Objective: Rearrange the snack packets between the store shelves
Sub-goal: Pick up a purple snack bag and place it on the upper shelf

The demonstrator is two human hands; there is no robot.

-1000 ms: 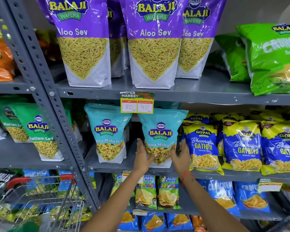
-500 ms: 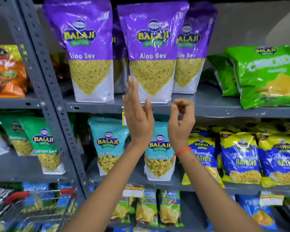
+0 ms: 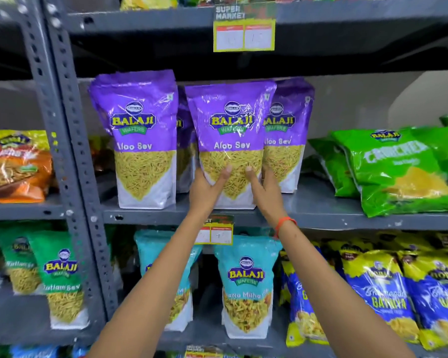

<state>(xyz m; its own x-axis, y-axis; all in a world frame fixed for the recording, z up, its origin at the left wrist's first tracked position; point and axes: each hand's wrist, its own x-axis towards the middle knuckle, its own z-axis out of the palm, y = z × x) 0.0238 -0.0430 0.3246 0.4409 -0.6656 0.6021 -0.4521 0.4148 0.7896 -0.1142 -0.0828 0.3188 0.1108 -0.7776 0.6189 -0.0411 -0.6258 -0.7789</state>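
A purple Aloo Sev packet (image 3: pixel 230 130) stands upright at the front of the grey middle shelf (image 3: pixel 321 210). My left hand (image 3: pixel 207 187) grips its lower left side, thumb on the front. On the lower right side my right hand (image 3: pixel 265 189) does the same; a red thread circles that wrist. A second Aloo Sev packet (image 3: pixel 140 140) stands to the left, and a third (image 3: pixel 287 135) shows partly behind on the right. On the shelf below stand two teal Khatta Mitha packets (image 3: pixel 246 285), partly hidden by my forearms.
Green Crunchex bags (image 3: pixel 398 171) lie on the right of the same shelf. Blue and yellow Gathiya packets (image 3: pixel 380 293) fill the lower right. A perforated grey upright (image 3: pixel 70 156) divides off the left bay, which holds orange packets (image 3: pixel 13 166) and green Ratlami Sev packets (image 3: pixel 60 277). Price tags hang on the shelf edges.
Both hands left the teal packet on the lower shelf, rose past the shelf edge and closed on the middle purple Aloo Sev packet. The view tilted upward.
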